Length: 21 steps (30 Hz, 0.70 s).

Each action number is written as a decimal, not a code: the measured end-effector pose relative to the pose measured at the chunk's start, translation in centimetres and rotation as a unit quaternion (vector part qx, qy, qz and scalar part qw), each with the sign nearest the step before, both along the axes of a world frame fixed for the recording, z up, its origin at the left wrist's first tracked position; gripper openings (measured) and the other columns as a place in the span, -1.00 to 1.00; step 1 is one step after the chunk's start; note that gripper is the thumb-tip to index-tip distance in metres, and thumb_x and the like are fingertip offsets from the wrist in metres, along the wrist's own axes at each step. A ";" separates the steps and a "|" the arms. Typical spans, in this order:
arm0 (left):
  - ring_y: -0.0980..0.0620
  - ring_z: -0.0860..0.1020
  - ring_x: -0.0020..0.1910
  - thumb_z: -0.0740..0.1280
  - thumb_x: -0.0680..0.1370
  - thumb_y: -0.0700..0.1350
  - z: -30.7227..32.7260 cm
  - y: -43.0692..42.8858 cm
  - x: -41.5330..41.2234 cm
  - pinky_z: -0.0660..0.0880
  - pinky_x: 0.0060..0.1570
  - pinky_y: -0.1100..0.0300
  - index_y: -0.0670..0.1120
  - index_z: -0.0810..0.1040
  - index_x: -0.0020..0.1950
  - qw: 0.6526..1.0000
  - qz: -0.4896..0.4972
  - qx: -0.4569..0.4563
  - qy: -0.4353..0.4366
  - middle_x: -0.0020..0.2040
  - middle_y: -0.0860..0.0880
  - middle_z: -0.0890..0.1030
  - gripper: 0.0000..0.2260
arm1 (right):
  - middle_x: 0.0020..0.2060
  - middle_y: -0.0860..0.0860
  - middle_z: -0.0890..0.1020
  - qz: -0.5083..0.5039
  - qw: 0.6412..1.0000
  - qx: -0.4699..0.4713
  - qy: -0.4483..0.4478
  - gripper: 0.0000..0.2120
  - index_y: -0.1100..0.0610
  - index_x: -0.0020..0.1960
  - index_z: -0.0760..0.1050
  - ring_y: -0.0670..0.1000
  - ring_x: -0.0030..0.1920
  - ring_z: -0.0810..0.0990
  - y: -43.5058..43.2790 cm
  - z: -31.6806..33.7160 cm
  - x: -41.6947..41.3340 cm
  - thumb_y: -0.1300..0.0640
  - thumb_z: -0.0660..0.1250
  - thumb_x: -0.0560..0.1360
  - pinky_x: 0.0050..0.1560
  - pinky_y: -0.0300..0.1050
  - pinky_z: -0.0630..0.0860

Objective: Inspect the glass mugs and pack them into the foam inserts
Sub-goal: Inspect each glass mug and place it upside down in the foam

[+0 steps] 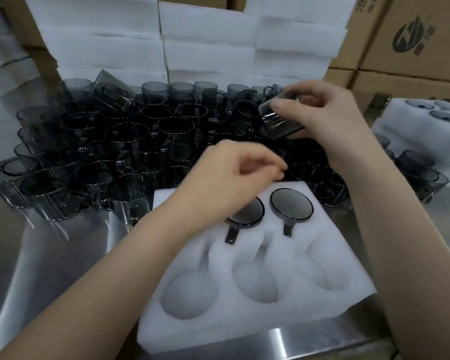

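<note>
The right hand [330, 126] is raised with the wrist bent, thumb and fingers gripping a smoky glass mug [281, 120] that is tilted on its side. The left hand [229, 178] hovers lower, palm down with the forearm reaching in diagonally. Its fingers are loosely curled and blurred, and hold nothing I can see. Directly under that hand lies the foam insert [322, 255] on the steel table [50, 255]. Two packed mugs [291, 203] sit base-up in its far pockets, one partly hidden by the left wrist. Beyond both hands stands a crowd of loose mugs [130, 141], and further back white foam stacks [205, 35]. Out past the right hand is another filled insert [413, 126].
</note>
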<state>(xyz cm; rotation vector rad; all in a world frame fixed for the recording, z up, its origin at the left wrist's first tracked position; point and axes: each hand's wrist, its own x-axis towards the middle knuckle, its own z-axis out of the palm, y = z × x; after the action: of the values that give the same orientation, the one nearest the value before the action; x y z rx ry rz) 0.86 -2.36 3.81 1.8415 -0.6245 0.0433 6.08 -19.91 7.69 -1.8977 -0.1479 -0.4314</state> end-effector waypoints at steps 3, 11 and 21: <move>0.07 0.64 -0.26 0.41 0.47 -0.25 0.3 0.5 0.8 0.60 -0.11 0.16 0.04 0.55 0.05 0.971 0.205 -0.085 -0.091 -0.08 0.02 0.62 -0.76 | -0.08 0.18 0.65 0.073 0.997 0.005 0.029 -0.77 0.05 0.05 0.58 0.09 -0.17 0.68 1.7 -0.9 0.0 0.00 0.47 0.44 -0.29 -0.07 0.62; 0.17 0.57 0.12 0.55 0.38 -0.05 0.3 1.3 1.8 0.50 0.20 0.11 0.05 0.52 0.31 0.978 0.184 0.031 -0.092 0.11 0.16 0.61 -0.48 | 0.01 0.01 0.60 0.245 0.969 0.018 0.038 -0.63 0.03 0.23 0.54 0.04 -0.23 0.65 2.5 -2.8 -0.4 0.09 0.44 0.43 -0.27 -0.05 0.60; 0.14 0.62 0.06 0.57 0.36 -0.12 -0.4 1.8 2.4 0.53 0.18 0.10 0.01 0.55 0.29 0.987 0.132 0.036 -0.084 0.05 0.09 0.66 -0.48 | 0.09 0.02 0.57 0.267 0.963 0.017 0.027 -0.60 -0.02 0.16 0.49 0.04 -0.33 0.58 1.7 -3.5 -0.4 0.15 0.47 0.35 -0.39 -0.15 0.54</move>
<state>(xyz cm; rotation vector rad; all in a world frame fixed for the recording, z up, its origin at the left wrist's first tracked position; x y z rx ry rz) 3.23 -0.58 3.43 1.9938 -0.4989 0.3582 5.69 -18.22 4.15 -1.7447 -0.5961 -0.0140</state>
